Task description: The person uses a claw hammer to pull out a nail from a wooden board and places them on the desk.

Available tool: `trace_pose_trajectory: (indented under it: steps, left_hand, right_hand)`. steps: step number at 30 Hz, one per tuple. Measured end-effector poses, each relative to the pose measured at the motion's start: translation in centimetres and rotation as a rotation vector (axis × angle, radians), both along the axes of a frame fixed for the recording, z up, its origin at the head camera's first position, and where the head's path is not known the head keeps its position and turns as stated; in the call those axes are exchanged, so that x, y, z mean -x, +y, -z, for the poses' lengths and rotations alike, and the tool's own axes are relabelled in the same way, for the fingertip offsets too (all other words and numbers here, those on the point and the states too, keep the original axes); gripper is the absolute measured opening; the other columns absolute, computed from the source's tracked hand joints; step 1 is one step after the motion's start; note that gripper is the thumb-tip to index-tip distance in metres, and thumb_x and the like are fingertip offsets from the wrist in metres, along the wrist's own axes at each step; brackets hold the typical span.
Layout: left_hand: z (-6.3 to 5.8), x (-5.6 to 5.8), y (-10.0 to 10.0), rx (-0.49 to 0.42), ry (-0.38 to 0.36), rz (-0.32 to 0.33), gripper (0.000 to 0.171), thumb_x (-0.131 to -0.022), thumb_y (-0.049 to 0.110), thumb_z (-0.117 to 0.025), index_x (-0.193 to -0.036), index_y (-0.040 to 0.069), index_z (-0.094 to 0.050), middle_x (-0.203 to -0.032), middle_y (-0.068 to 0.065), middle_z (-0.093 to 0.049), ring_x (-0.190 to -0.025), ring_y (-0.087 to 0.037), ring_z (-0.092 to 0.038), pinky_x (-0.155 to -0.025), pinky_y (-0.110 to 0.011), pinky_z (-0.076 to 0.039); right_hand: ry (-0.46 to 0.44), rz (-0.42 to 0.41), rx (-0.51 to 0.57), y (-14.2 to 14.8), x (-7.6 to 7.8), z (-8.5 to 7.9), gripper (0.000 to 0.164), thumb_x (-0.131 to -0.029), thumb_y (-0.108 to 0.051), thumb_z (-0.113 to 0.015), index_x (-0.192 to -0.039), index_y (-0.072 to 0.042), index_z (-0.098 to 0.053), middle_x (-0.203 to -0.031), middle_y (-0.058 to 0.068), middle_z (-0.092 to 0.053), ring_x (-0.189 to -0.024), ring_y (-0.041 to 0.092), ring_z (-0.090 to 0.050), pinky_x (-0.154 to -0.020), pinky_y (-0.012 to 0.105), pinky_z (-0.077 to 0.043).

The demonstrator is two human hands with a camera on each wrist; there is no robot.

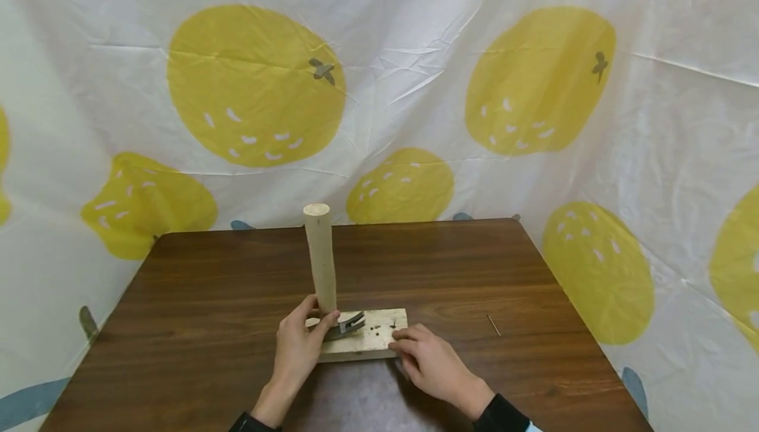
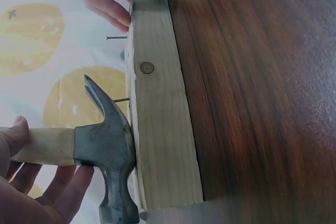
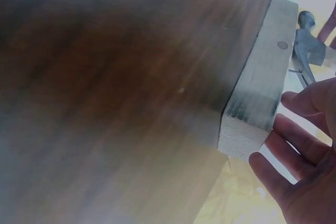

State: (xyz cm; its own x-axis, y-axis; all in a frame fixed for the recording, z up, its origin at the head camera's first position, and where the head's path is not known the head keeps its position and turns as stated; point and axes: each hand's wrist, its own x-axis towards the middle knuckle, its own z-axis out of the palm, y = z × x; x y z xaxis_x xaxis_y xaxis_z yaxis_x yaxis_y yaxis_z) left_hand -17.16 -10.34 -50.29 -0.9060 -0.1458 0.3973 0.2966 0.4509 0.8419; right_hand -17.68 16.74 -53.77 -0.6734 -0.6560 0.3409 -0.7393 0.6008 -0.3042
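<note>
A claw hammer (image 2: 107,148) stands upright on its head, its pale wooden handle (image 1: 321,261) pointing up. My left hand (image 1: 298,341) holds the handle low down, thumb on one side and fingers on the other. Under the hammer's head lies a pale wooden board (image 1: 356,355) with a round knot in its near side. One nail (image 2: 116,38) sticks up near the board's right end, and another nail (image 2: 122,99) shows by the claw. My right hand (image 1: 435,363) touches the board's right end, its fingertips (image 3: 258,160) spread along the edge and gripping nothing.
A loose nail (image 1: 493,324) lies on the brown wood-grain table (image 1: 450,267), to the right of the board. Several small dark marks dot the board's top. A white curtain (image 1: 403,89) with yellow fruit prints hangs behind and beside the table.
</note>
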Motion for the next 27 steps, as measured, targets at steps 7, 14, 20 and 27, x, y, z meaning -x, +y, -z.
trace_pose_trajectory:
  steps: [7, 14, 20, 27]
  left_hand:
    - [0.2, -0.1, -0.4, -0.010, -0.013, 0.005, 0.023, -0.090, 0.010, -0.081, -0.111, 0.008, -0.071, -0.094, -0.006, -0.074, -0.092, -0.023, -0.072, -0.072, -0.032, -0.060]
    - [0.1, -0.4, -0.7, -0.015, 0.005, 0.018, 0.020, -0.092, 0.008, -0.079, -0.109, 0.006, -0.070, -0.093, -0.006, -0.074, -0.087, -0.021, -0.070, -0.062, -0.025, -0.056]
    - [0.1, -0.7, -1.1, -0.037, -0.010, 0.001, 0.017, -0.093, 0.011, -0.078, -0.107, 0.008, -0.069, -0.095, -0.009, -0.075, -0.080, -0.019, -0.067, -0.058, -0.025, -0.051]
    - [0.1, -1.0, -1.8, -0.139, -0.052, -0.008, 0.024, -0.098, 0.016, -0.073, -0.119, 0.006, -0.068, -0.104, -0.013, -0.074, -0.090, -0.027, -0.073, -0.069, -0.024, -0.056]
  right_hand:
    - [-0.084, 0.019, -0.006, -0.2, 0.0, -0.7, 0.019, -0.098, -0.004, -0.067, -0.116, -0.007, -0.074, -0.124, 0.008, -0.067, -0.107, 0.020, -0.062, -0.084, 0.028, -0.055]
    - [-0.048, 0.038, -0.005, -0.5, -0.1, -0.5, 0.018, -0.098, -0.004, -0.066, -0.114, -0.008, -0.074, -0.122, 0.006, -0.068, -0.109, 0.019, -0.062, -0.089, 0.031, -0.056]
    - [-0.017, 0.042, -0.001, -0.6, 0.1, -0.5, 0.018, -0.097, -0.004, -0.067, -0.113, -0.009, -0.074, -0.120, 0.005, -0.069, -0.109, 0.018, -0.063, -0.089, 0.032, -0.056]
    - [0.020, 0.057, 0.005, -0.7, 0.2, -0.3, 0.025, -0.096, -0.007, -0.068, -0.121, -0.010, -0.071, -0.115, 0.001, -0.069, -0.107, 0.017, -0.063, -0.088, 0.033, -0.056]
